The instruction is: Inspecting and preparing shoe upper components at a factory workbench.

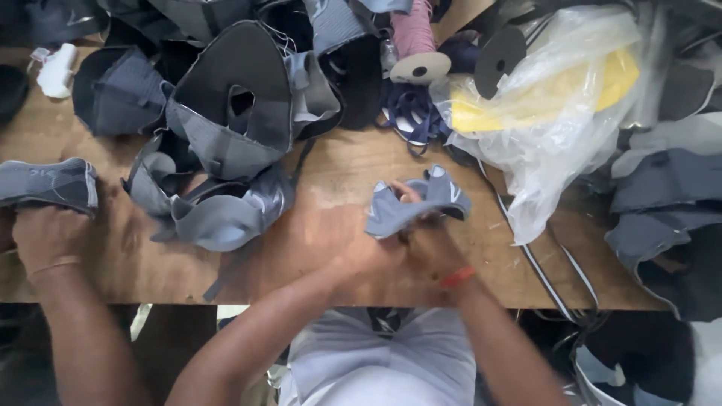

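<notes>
Both hands meeting over tabletop (338, 169) centre, working small grey shoe-upper piece (416, 204). Left hand (359, 244) and right hand (430, 252) clamping its lower edge, motion-blurred. Advisable: keeping fabric taut, edges aligned. Co-worker's hand (45, 237) pressing grey upper (49, 183) at left; upper pile (226, 128) lying behind.

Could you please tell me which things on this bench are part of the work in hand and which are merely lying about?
In hand:
- small grey fabric piece, held by left hand and right hand

Lying about:
- pile of grey shoe uppers
- pink thread spool
- clear plastic bag with yellow contents
- grey piece under another person's hand
</notes>
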